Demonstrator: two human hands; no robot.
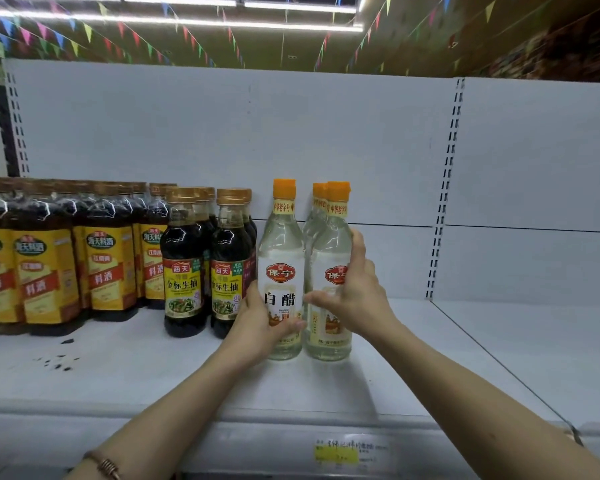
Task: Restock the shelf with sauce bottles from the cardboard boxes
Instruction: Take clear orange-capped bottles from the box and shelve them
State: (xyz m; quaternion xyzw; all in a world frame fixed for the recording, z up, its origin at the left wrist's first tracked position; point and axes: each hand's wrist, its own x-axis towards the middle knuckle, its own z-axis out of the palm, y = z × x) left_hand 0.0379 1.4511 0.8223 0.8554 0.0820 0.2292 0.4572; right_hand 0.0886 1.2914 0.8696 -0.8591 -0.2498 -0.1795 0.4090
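Observation:
Two clear vinegar bottles with orange caps stand side by side at the front middle of the white shelf (326,386). My left hand (262,323) wraps the lower part of the left vinegar bottle (282,258). My right hand (359,296) grips the right vinegar bottle (333,244) from its right side, thumb across the label. A third orange-capped bottle (317,199) stands just behind the right one, mostly hidden. No cardboard box is in view.
Left of the vinegar stand dark soy sauce bottles (184,265) and, further left, several yellow-labelled cooking wine bottles (108,251). Dark spots (58,363) mark the shelf at front left. A yellow price tag (340,452) sits on the shelf edge. The shelf's right part is bare.

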